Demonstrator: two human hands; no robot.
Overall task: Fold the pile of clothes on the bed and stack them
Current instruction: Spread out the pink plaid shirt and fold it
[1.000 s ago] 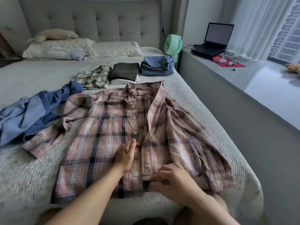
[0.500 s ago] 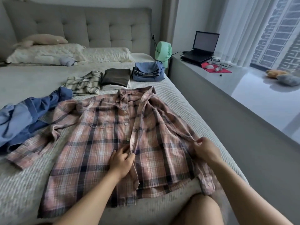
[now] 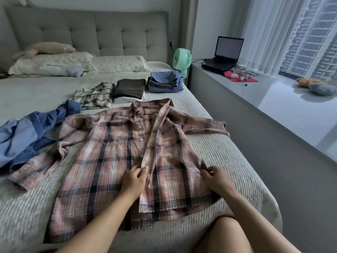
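Both hands pinch the pink plaid shirt point(image 3: 116, 161) spread on the bed point(image 3: 228, 157): left hand point(image 3: 134, 181) on the front placket, right hand point(image 3: 216, 179) on the side panel. Uneven tugging could rumple it or nudge the blue garment point(image 3: 27, 136) beyond.

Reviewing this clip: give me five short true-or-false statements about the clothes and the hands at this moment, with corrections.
1. The pink plaid shirt lies spread on the bed. True.
2. The left hand pinches the shirt's front edge. True.
3. The right hand holds the folded jeans. False: it pinches the plaid shirt's fabric; the jeans sit near the green fan.
4. The blue garment is neatly folded. False: it lies crumpled.
5. The laptop is shut. False: it is open.
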